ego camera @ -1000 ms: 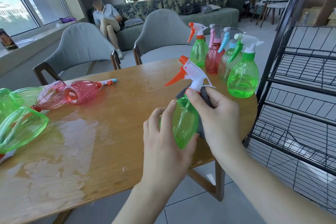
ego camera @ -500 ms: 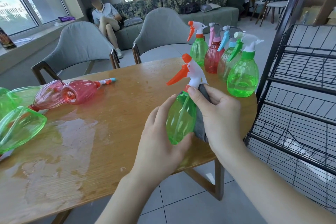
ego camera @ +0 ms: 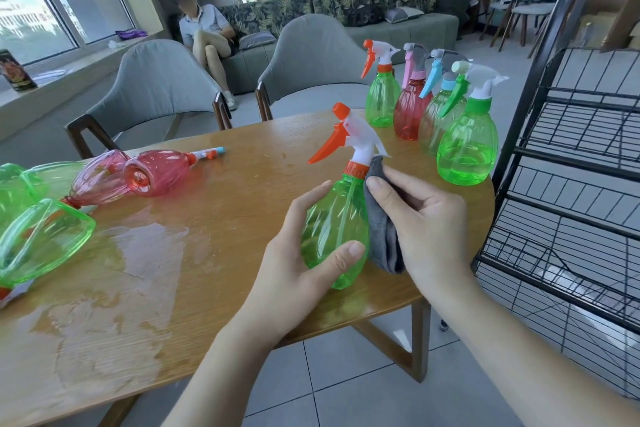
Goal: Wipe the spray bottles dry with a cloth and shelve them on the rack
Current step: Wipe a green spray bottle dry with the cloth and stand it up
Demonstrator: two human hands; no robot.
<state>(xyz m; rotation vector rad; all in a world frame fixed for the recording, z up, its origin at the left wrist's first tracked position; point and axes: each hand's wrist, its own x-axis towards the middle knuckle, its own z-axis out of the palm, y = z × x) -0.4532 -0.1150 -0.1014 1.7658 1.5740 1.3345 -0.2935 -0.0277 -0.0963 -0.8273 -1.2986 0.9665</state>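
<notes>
My left hand (ego camera: 294,263) grips a green spray bottle (ego camera: 334,229) with an orange trigger and white head, held upright above the table's near edge. My right hand (ego camera: 426,225) holds a grey cloth (ego camera: 382,232) against the bottle's right side, thumb near the orange collar. Several upright bottles stand at the table's far right: a big green one (ego camera: 465,152), a pale green one (ego camera: 433,121), a red one (ego camera: 410,114) and a green one with an orange trigger (ego camera: 381,102). The black wire rack (ego camera: 571,184) stands to the right.
Red bottles (ego camera: 156,172) and green bottles (ego camera: 41,239) lie on their sides at the left of the wooden table (ego camera: 207,204). A wet patch (ego camera: 114,270) spreads over the table's left half. Two grey chairs (ego camera: 156,87) stand behind; a person sits on a far sofa.
The held bottle has been raised and turned more upright. The cloth has slid from the neck down the bottle's right side, and my left thumb now lies across its lower front.
</notes>
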